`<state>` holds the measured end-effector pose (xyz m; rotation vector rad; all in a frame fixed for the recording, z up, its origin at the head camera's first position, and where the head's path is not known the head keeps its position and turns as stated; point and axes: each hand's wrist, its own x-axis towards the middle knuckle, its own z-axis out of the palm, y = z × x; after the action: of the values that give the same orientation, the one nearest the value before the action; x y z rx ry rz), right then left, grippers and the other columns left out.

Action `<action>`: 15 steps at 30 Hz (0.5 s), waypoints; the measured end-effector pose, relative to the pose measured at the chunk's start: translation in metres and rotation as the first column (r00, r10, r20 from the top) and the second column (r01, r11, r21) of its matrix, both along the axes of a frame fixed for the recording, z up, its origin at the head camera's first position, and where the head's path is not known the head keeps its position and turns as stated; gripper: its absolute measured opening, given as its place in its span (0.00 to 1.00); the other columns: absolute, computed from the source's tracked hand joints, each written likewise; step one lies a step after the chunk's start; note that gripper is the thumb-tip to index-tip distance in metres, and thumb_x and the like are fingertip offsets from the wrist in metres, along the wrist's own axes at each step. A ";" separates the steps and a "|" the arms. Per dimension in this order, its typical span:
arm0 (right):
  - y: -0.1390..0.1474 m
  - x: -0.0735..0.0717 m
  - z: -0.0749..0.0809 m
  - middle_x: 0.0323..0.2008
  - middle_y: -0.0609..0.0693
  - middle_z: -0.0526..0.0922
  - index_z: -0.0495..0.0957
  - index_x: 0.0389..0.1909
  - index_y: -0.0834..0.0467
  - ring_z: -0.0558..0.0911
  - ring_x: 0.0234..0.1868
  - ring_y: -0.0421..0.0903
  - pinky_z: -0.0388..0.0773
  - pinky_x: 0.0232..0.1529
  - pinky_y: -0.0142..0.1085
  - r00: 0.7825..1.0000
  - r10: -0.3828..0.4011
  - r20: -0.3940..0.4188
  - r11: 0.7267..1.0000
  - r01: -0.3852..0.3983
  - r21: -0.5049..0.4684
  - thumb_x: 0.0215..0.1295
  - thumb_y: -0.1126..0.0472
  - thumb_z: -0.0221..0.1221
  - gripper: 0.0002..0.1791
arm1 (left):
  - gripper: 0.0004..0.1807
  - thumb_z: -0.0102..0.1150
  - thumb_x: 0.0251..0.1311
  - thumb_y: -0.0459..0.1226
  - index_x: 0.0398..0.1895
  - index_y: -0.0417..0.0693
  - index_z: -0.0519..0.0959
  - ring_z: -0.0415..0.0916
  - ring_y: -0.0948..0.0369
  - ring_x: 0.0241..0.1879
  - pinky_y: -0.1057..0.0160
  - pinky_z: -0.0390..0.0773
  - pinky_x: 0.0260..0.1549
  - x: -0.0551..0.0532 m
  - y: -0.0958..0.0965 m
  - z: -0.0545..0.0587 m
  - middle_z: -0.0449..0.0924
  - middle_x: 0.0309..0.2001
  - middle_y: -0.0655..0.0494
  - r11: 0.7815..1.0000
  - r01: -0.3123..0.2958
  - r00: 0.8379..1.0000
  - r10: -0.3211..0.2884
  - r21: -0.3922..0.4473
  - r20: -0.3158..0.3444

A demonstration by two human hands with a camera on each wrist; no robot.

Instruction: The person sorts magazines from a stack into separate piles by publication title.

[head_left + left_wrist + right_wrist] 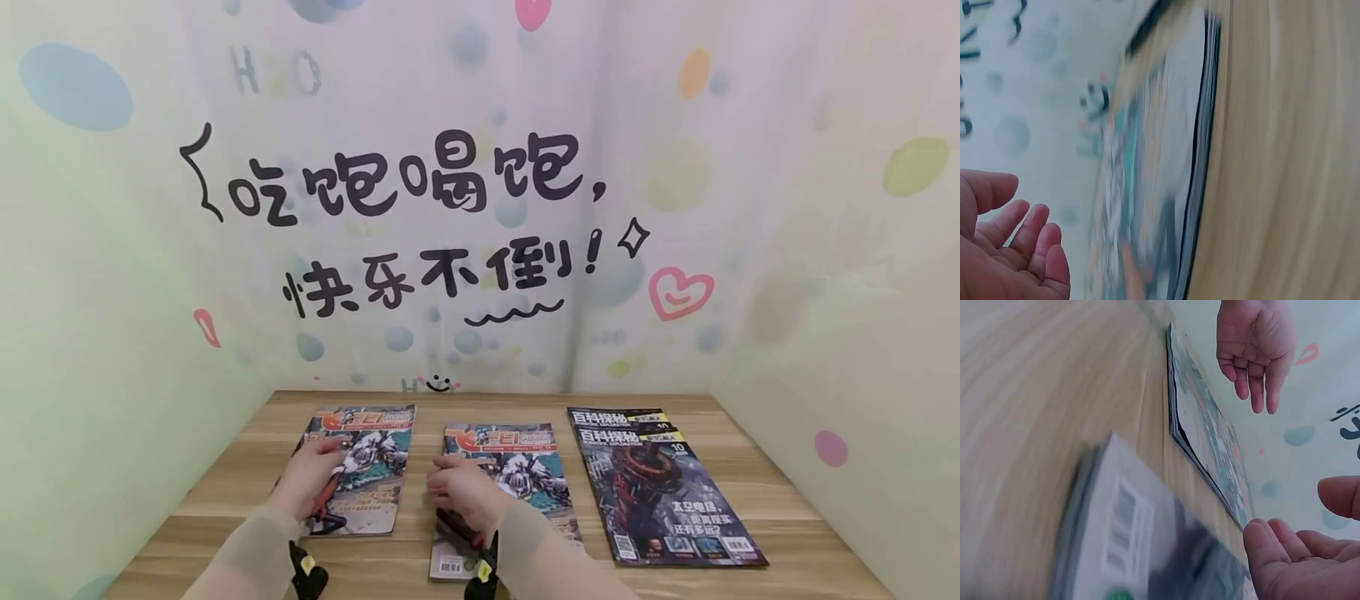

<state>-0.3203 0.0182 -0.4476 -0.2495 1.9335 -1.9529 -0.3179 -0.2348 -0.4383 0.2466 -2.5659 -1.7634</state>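
My left hand (309, 473) hovers over the left part of a magazine (375, 483) with a white robot on its cover. In the left wrist view the fingers (1035, 231) are loosely bent with nothing between them, and the thumb stands apart. A second magazine (525, 479) with the same cover lies in the middle of the table. Over its left edge is my right hand (467, 492), empty, its fingers relaxed in the right wrist view. That view also shows the left hand (1257, 356) with fingers extended, above the left magazine (1204, 425).
Two dark magazines lie on the right of the wooden table (225, 508), the front one (675, 500) overlapping the back one (600, 413). A printed white curtain (450, 358) stands behind the table, with pale walls on both sides. Black wrist straps (483, 575) show at both wrists.
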 end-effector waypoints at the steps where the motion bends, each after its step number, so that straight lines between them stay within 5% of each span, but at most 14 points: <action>1: 0.005 -0.001 0.000 0.63 0.69 0.67 0.55 0.70 0.70 0.73 0.59 0.59 0.73 0.56 0.50 1.000 0.001 -0.007 1.000 -0.001 0.014 0.62 0.70 0.54 0.35 | 0.27 0.45 0.71 0.38 0.69 0.34 0.59 0.60 0.37 0.62 0.40 0.67 0.57 0.001 0.007 0.000 0.59 0.66 0.31 1.000 0.012 1.000 -0.012 0.008 -0.007; 6: 0.034 -0.003 0.002 0.60 0.64 0.72 0.58 0.70 0.66 0.76 0.51 0.55 0.75 0.51 0.49 0.999 -0.031 -0.032 0.995 0.034 0.098 0.64 0.66 0.55 0.33 | 0.26 0.48 0.70 0.38 0.67 0.33 0.63 0.62 0.38 0.63 0.39 0.64 0.60 0.009 0.042 -0.003 0.65 0.64 0.32 0.998 0.063 0.997 -0.063 0.006 -0.049; 12: 0.068 -0.003 0.001 0.63 0.69 0.67 0.55 0.70 0.70 0.74 0.56 0.56 0.73 0.55 0.51 0.995 -0.028 -0.095 0.993 0.038 0.110 0.66 0.65 0.53 0.33 | 0.25 0.52 0.66 0.34 0.63 0.30 0.67 0.73 0.45 0.51 0.47 0.74 0.49 0.017 0.083 -0.011 0.73 0.56 0.34 0.993 0.100 0.993 -0.095 0.069 -0.071; 15: 0.085 -0.003 -0.001 0.60 0.70 0.68 0.55 0.70 0.71 0.76 0.47 0.53 0.73 0.51 0.50 0.991 -0.045 -0.128 0.990 0.061 0.125 0.67 0.64 0.52 0.33 | 0.26 0.53 0.64 0.34 0.63 0.28 0.66 0.74 0.49 0.46 0.52 0.76 0.43 0.021 0.098 -0.016 0.74 0.53 0.36 0.987 0.129 0.991 -0.124 0.100 -0.056</action>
<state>-0.3231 0.1027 -0.4482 -0.2938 2.1575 -1.8761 -0.2969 -0.1367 -0.4545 0.0408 -2.5108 -1.9218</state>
